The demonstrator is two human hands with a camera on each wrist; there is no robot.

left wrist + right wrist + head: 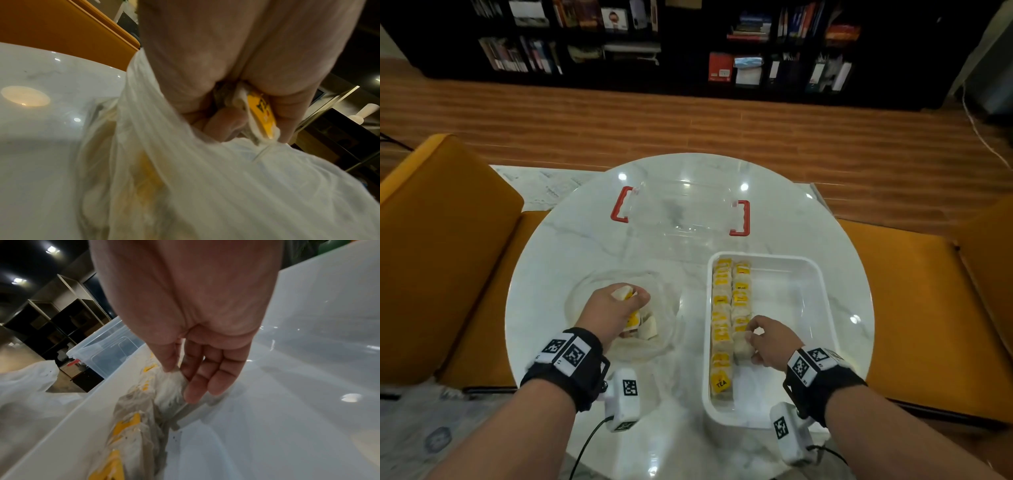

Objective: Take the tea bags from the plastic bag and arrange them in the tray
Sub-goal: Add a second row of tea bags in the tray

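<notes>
A home living room or study, by the look of it. A dark bookcase (619,37) packed with books, folders and boxes spans the wall from ten to two o'clock. Brown wood-plank flooring (688,126) runs before it. Mustard-yellow upholstered seats (445,240) flank a round white marble-topped bench (571,240) at nine and three o'clock.

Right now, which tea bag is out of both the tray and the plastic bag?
The tea bag pinched in the left hand; it is lifted above the bag's opening.
</notes>
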